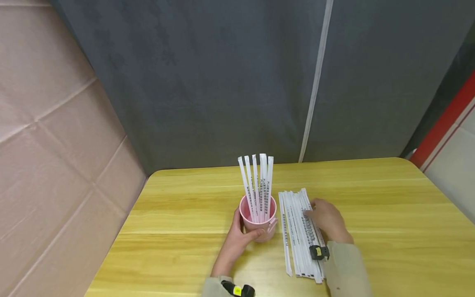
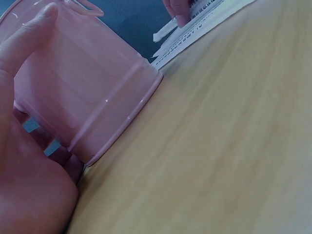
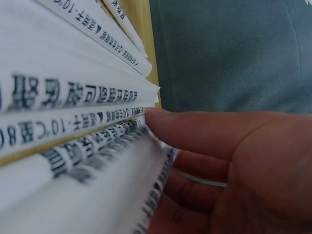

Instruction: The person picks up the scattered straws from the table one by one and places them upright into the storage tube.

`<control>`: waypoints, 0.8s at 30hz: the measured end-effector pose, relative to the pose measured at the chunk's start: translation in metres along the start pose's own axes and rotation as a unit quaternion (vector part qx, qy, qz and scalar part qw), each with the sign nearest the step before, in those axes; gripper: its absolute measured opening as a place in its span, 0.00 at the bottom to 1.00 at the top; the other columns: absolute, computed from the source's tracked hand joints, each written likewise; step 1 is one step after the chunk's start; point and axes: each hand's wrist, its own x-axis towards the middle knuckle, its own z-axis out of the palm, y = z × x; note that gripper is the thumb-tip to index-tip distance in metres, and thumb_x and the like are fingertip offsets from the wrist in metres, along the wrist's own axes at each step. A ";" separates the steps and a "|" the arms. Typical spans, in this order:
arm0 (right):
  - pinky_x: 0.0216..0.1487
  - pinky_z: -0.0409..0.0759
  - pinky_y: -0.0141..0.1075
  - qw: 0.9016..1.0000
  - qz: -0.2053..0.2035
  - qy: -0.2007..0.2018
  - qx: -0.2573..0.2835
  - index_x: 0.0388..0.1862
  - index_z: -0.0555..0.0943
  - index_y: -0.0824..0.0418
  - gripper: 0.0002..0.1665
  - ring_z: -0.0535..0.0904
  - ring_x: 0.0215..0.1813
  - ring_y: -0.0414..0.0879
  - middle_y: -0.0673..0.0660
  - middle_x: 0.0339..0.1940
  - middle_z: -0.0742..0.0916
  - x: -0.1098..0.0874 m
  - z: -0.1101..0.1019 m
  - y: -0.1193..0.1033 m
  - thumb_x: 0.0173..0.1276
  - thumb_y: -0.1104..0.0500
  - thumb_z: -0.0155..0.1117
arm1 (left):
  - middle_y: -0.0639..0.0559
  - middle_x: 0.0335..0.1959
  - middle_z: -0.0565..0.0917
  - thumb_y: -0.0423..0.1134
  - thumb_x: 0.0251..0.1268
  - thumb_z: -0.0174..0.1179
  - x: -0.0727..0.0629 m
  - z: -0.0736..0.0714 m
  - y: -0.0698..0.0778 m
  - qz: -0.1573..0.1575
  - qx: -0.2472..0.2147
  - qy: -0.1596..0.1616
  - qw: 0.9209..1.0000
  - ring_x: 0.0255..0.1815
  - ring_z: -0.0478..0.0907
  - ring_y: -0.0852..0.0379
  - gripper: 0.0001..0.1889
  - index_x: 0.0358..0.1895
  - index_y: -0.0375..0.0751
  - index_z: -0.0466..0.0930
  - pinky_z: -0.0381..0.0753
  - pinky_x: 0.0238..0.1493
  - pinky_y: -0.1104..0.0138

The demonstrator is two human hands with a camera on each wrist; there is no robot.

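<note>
A pink plastic cup (image 1: 270, 234) with a small handle stands upright on the table, holding several paper-wrapped straws (image 1: 261, 185) that lean and fan out above its rim. My left hand (image 1: 237, 240) grips the cup from its left side, thumb across the front; the left wrist view shows the cup wall (image 2: 92, 78) close up. To the right lies a pile of white wrapped straws (image 1: 298, 235) with dark printing. At the pile's right edge my right hand (image 1: 329, 218) pinches wrapped straws (image 3: 112, 185) between thumb and fingers; how many is unclear.
The wooden-patterned table (image 1: 178, 231) has rounded far corners. Behind it hangs a dark grey curtain (image 1: 222, 82) with a pale vertical strip. A pinkish padded wall (image 1: 67, 123) is at the left, and a red band (image 1: 445, 119) runs at the right.
</note>
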 end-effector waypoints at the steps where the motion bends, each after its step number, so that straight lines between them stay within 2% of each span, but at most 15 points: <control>1: 0.35 0.74 0.43 1.000 -0.001 0.003 -0.005 0.50 0.73 0.69 0.22 0.74 0.34 0.50 0.61 0.38 0.81 0.000 0.000 0.001 0.61 0.56 0.57 | 0.61 0.68 0.53 0.45 0.42 0.69 0.000 0.000 0.000 0.001 -0.003 -0.002 1.000 0.69 0.44 0.55 0.48 0.66 0.69 0.46 0.45 0.66 0.52; 6: 0.33 0.72 0.40 1.000 0.000 0.006 -0.006 0.46 0.75 0.69 0.19 0.73 0.33 0.50 0.59 0.35 0.81 0.000 -0.004 0.002 0.62 0.55 0.55 | 0.59 0.69 0.53 0.43 0.42 0.69 0.000 0.000 0.001 -0.002 -0.008 -0.003 1.000 0.69 0.44 0.53 0.49 0.67 0.66 0.47 0.45 0.66 0.51; 10: 0.29 0.71 0.38 1.000 -0.004 0.019 0.004 0.44 0.75 0.68 0.18 0.73 0.31 0.49 0.57 0.32 0.81 -0.003 -0.010 0.000 0.63 0.55 0.54 | 0.59 0.69 0.52 0.45 0.42 0.69 -0.001 0.000 0.001 -0.002 0.000 0.001 1.000 0.69 0.44 0.53 0.49 0.67 0.67 0.46 0.45 0.66 0.52; 16: 0.23 0.67 0.34 0.997 -0.043 0.070 -0.014 0.40 0.75 0.64 0.17 0.70 0.28 0.48 0.56 0.29 0.79 -0.010 -0.024 -0.008 0.65 0.51 0.51 | 0.63 0.68 0.53 0.49 0.40 0.69 -0.002 0.000 0.002 0.000 0.008 0.006 1.000 0.69 0.45 0.55 0.49 0.66 0.71 0.46 0.46 0.66 0.52; 24: 0.28 0.67 0.37 0.984 -0.088 0.154 -0.018 0.43 0.76 0.61 0.20 0.72 0.32 0.50 0.57 0.35 0.81 -0.030 -0.041 -0.033 0.64 0.46 0.53 | 0.65 0.67 0.54 0.49 0.39 0.70 -0.002 0.001 0.003 -0.002 0.004 0.007 1.000 0.68 0.45 0.57 0.49 0.65 0.72 0.46 0.46 0.66 0.53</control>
